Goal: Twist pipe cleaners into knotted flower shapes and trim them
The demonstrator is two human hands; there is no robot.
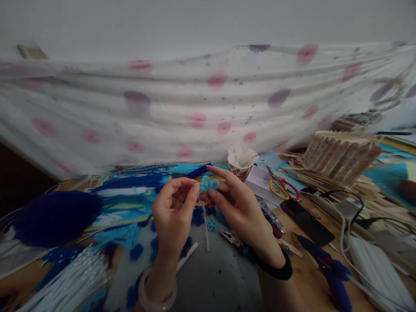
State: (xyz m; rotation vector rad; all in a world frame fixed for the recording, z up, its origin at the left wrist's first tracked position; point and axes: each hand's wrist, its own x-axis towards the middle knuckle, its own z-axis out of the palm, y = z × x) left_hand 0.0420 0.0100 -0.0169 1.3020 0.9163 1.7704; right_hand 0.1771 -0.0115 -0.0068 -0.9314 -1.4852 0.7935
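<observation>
A light blue looped piece (pixel 209 183), with small rounded loops like petals, is held up between both hands. My left hand (pixel 175 210) pinches its left side with thumb and fingers. On its right side, the thumb and fingers of my right hand (pixel 238 208) are closed on it, the index finger raised. Beneath the hands, a finished-looking light blue flower (pixel 212 225) lies on the grey mat (pixel 224 277) beside a thin white stick (pixel 207 232). Several dark blue flowers (pixel 198 216) lie around them.
Pliers (pixel 231 238), a black phone-like object (pixel 307 222) and a blue glue gun (pixel 328 268) with cable lie right. Scissors (pixel 284 189) rest on a white box (pixel 264 184) near a paper cup (pixel 239 167). Blue strips (pixel 130 195) and a dark blue fluffy bundle (pixel 58 218) lie left.
</observation>
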